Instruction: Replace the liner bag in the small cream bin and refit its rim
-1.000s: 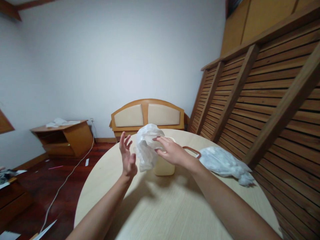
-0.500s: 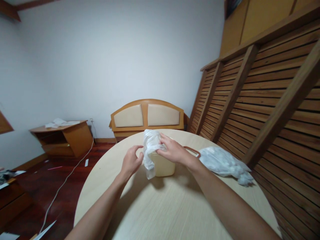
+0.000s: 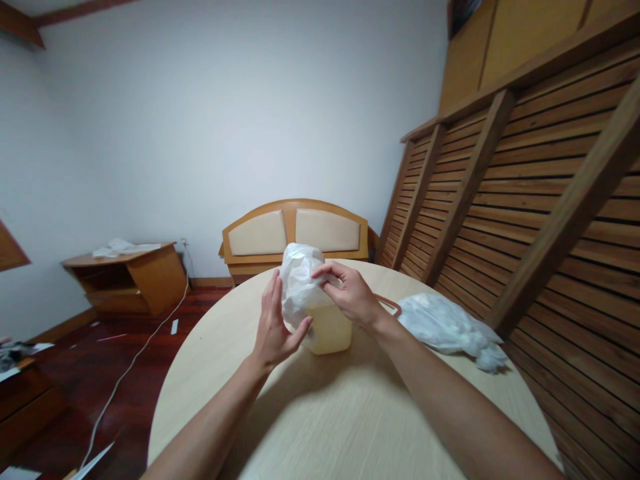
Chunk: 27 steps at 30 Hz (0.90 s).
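Observation:
A crumpled white plastic bag bulges up over the left side of a pale yellow, box-shaped container on the round table. My right hand pinches the bag's edge between thumb and fingertips, above the container. On the bag's left side rests my left hand, its fingers stretched upward and the thumb spread toward the container. Part of the container's top is hidden by the bag and my right hand. Behind my right wrist a brown frame-like piece shows in part; I cannot tell what it belongs to.
Another filled white plastic bag lies at the right of the light wood table. A slatted wooden panel leans along the right. Beyond the table stands a headboard. At left are a low desk and a floor cable.
The bag has risen and puffed out, its hanging end lifted off the container's left front. My left hand has moved right and opened against the bag; my right hand keeps its pinch.

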{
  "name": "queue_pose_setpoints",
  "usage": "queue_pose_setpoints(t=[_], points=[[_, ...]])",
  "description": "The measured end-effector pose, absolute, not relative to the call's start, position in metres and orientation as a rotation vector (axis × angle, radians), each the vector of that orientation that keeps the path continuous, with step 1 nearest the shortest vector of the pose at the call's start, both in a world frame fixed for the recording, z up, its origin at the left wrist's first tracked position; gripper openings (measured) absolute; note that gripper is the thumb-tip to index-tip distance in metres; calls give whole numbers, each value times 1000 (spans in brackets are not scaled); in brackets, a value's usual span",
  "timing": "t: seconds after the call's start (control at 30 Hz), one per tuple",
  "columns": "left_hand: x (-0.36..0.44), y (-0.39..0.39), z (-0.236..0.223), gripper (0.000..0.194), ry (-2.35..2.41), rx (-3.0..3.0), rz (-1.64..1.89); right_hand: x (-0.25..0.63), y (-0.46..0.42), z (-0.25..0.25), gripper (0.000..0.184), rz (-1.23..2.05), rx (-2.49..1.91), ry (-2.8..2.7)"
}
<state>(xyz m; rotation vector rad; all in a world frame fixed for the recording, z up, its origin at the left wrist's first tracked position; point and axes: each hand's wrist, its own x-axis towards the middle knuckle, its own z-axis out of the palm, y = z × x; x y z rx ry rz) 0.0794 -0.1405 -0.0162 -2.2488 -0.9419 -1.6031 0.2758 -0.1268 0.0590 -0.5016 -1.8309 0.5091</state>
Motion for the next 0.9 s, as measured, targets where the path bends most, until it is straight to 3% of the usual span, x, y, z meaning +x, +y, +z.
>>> queue_pose_setpoints(t=[0.1,0.17,0.33,0.5,0.6,0.7,0.9], points=[[81,-144,-18,117,-882,-2204,-1808,270,-149,68,20,640,-302,-1964],[83,-146,-20,116,-910,-2169,-1951,267,-161,72,28,699,-227,-2110],[82,-141,-16,46,-1101,-1965,-2254,264,-171,77,39,493,-197,-2226],[64,-119,-3,30,-1239,-1550,-2650,274,-158,79,35,178,-334,-2135],[34,-99,-8,29,-1416,-1321,-2556,288,-145,81,27,109,-478,-2075],[-5,-83,-18,37,-1753,-1217,-2232,313,-124,82,24,51,-711,-2015],[-42,-74,-31,34,-1929,-1417,-1878,402,-69,57,31,-130,-1492,-1903]])
